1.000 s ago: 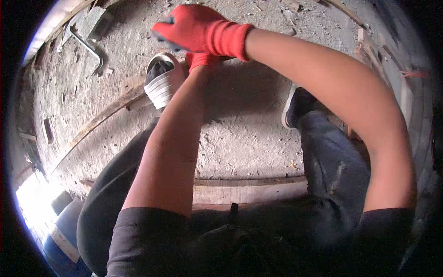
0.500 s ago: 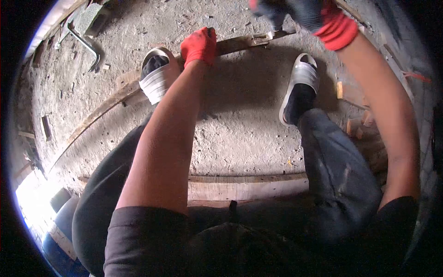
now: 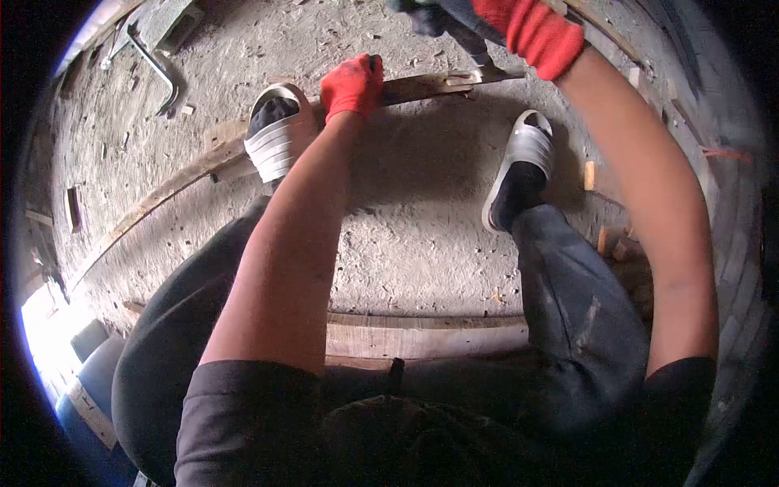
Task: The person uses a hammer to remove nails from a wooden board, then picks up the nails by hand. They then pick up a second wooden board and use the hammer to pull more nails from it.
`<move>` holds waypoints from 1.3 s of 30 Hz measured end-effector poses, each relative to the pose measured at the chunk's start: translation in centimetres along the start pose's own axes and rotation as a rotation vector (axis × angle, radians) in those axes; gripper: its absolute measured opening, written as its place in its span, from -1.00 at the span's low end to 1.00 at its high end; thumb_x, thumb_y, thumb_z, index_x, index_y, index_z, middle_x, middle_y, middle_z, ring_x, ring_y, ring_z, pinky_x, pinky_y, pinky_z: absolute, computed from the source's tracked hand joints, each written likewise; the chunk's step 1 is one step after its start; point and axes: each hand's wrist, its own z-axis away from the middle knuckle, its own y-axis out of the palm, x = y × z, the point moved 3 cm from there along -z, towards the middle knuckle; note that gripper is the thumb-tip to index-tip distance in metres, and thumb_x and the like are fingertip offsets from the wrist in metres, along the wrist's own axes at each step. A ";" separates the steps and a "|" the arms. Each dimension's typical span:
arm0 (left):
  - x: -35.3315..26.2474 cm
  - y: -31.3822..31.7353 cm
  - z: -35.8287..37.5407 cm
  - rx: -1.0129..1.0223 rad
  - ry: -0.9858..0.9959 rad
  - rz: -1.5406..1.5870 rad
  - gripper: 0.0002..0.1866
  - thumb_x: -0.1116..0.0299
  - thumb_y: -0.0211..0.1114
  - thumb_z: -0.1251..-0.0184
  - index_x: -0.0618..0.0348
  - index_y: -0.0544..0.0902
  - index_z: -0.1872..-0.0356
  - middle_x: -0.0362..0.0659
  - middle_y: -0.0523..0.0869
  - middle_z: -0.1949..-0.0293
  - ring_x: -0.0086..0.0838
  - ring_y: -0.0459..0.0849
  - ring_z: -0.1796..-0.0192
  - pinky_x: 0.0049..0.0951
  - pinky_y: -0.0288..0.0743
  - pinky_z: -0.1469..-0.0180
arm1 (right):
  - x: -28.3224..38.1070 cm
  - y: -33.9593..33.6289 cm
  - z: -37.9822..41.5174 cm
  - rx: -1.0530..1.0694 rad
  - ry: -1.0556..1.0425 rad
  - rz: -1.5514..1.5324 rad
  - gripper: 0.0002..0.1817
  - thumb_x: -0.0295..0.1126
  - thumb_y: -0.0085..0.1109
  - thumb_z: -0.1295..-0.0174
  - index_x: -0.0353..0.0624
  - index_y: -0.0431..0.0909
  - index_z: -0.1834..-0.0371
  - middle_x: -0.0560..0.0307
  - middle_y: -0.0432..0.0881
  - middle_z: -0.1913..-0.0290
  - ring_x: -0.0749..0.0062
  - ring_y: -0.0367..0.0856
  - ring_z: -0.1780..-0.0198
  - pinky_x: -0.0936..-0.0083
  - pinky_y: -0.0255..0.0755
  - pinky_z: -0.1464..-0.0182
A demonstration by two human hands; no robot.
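In a red glove with dark patches, my left hand point(image 3: 353, 84) is closed around a long curved wooden strip point(image 3: 422, 87) near the top of the view. The strip runs from the left, under the left sandal, to the right past my hand. Its right part has a pale notch cut in it. Above that end my right hand point(image 3: 495, 18), in a red and dark glove, is closed on a dark tool point(image 3: 469, 39). The tool's narrow metal tip is at the strip beside the notch. Its kind is hard to tell, as the view's edge cuts it off.
My feet, in white sandals point(image 3: 280, 144), stand apart on a rough dusty floor point(image 3: 422, 252) with wood chips. A bent metal bar point(image 3: 154, 69) lies upper left. A wooden beam point(image 3: 422, 337) crosses in front of my body. Wood offcuts point(image 3: 590, 175) lie at right.
My right hand and the tool have shifted left, and the tool's tip shows more clearly at the strip. My left hand keeps its hold. The whole view has shifted slightly.
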 end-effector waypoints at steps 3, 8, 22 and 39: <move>0.4 0.4 -0.2 -0.018 0.033 0.018 -0.51 -0.11 -0.05 -0.41 0.03 0.71 0.25 -0.01 0.76 0.24 -0.08 0.75 0.16 -0.08 0.59 0.16 | -4.1 0.9 -1.9 -0.159 -0.815 1.410 -0.69 -0.28 0.02 -0.33 -0.19 0.54 -0.03 -0.21 0.60 0.34 0.05 0.61 0.41 0.26 0.49 0.38; 1.0 1.8 -1.0 0.129 -0.076 -0.033 -0.48 -0.11 -0.07 -0.42 0.05 0.73 0.21 0.05 0.76 0.19 -0.08 0.76 0.14 0.01 0.62 0.21 | -4.4 6.5 -3.5 -0.109 -0.042 0.814 -0.68 -0.27 0.02 -0.36 -0.22 0.50 -0.06 -0.22 0.61 0.35 0.08 0.63 0.41 0.28 0.49 0.36; 0.8 0.6 -0.5 0.063 0.019 0.094 -0.49 -0.12 -0.09 -0.41 0.01 0.72 0.21 0.01 0.76 0.21 -0.05 0.74 0.14 -0.05 0.59 0.10 | -5.3 12.2 9.6 0.459 -0.240 1.040 -0.65 0.02 0.22 -0.08 -0.05 0.59 0.46 -0.01 0.63 0.52 0.05 0.67 0.40 0.17 0.53 0.31; 0.6 1.0 0.7 -0.014 0.156 0.014 -0.53 -0.08 -0.08 -0.45 0.06 0.66 0.22 0.06 0.73 0.27 0.00 0.72 0.18 0.01 0.55 0.11 | -17.9 15.2 16.7 0.727 -0.495 1.087 -0.77 -0.18 0.15 0.08 -0.10 0.62 0.61 -0.08 0.62 0.55 -0.05 0.65 0.43 0.10 0.55 0.32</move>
